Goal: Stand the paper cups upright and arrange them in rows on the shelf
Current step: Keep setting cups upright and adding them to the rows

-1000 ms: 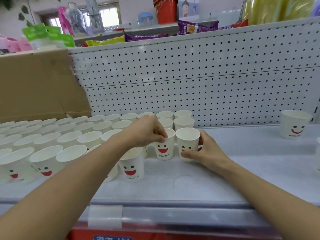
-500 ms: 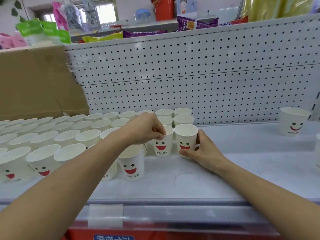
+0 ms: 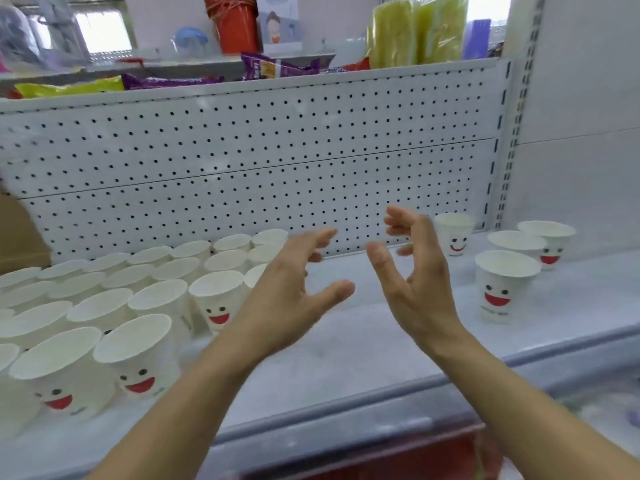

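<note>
The white paper cups with red smiling faces (image 3: 218, 301) stood in two groups on the pale grey shelf (image 3: 346, 344). A packed block of rows (image 3: 104, 306) ran along the left stretch of the white perforated back panel (image 3: 242, 161), and four loose cups stood toward the panel's right end. All four looked upright, long axis vertical, mouths up. The rear loose cup (image 3: 454, 233) sat at the panel's foot, and the front loose cup (image 3: 504, 287) stood farthest out from it. The left hand (image 3: 287, 292) and right hand (image 3: 415, 282) hung before the panel's middle, fingers spread, gripping nothing. The loose cups lay rightward of both, so the right hand was the nearer.
</note>
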{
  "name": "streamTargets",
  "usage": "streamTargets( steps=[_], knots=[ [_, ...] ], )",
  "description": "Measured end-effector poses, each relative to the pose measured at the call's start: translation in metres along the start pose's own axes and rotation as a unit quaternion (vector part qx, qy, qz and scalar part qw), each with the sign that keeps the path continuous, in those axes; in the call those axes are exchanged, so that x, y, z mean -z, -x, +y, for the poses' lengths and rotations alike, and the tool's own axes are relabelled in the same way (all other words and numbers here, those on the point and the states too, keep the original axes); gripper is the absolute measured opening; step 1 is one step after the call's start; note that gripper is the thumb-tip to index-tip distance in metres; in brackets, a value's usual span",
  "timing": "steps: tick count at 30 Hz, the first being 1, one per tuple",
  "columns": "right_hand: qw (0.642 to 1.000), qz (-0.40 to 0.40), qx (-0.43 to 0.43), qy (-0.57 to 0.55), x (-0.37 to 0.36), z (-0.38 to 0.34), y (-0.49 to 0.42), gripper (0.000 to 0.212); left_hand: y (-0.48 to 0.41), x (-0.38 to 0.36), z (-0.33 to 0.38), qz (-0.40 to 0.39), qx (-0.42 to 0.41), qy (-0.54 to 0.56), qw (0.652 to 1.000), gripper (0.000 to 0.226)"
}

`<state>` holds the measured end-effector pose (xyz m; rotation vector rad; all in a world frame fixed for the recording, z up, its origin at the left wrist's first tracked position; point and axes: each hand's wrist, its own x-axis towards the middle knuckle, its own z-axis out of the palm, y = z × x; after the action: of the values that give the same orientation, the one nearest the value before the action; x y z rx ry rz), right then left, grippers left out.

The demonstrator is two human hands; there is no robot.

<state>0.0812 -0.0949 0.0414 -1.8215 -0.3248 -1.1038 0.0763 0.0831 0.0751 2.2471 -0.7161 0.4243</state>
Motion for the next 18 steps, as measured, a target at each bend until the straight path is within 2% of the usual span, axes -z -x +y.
streamTargets(
  steps=[2,3,6,9,12,15,18],
  knots=[
    [0.993,0.072,0.041,0.081,0.046,0.014,-0.008,0.035,-0.016,-0.048,0.016,-0.071,0.015,0.053,0.996,0.077],
    [0.988,0.105,0.032,0.109,0.068,0.024,-0.01,0.034,-0.025,-0.072,0.023,-0.1,0.03,0.088,0.991,0.083],
    [0.976,0.156,-0.107,0.11,0.12,0.053,-0.003,0.041,-0.047,-0.135,0.043,-0.163,0.079,0.193,0.964,0.103],
    [0.968,0.107,-0.225,0.029,0.138,0.074,0.018,0.043,-0.064,-0.175,0.058,-0.188,0.096,0.242,0.947,0.114],
    [0.968,0.028,-0.246,-0.049,0.137,0.084,0.028,0.039,-0.07,-0.195,0.066,-0.152,0.085,0.295,0.939,0.101],
    [0.97,0.063,-0.234,-0.013,0.148,0.095,0.017,0.023,-0.073,-0.195,0.058,-0.085,0.099,0.288,0.949,0.085],
    [0.967,0.082,-0.219,0.099,0.166,0.113,-0.004,0.047,-0.071,-0.186,0.042,-0.031,0.123,0.249,0.96,0.083]
  ],
)
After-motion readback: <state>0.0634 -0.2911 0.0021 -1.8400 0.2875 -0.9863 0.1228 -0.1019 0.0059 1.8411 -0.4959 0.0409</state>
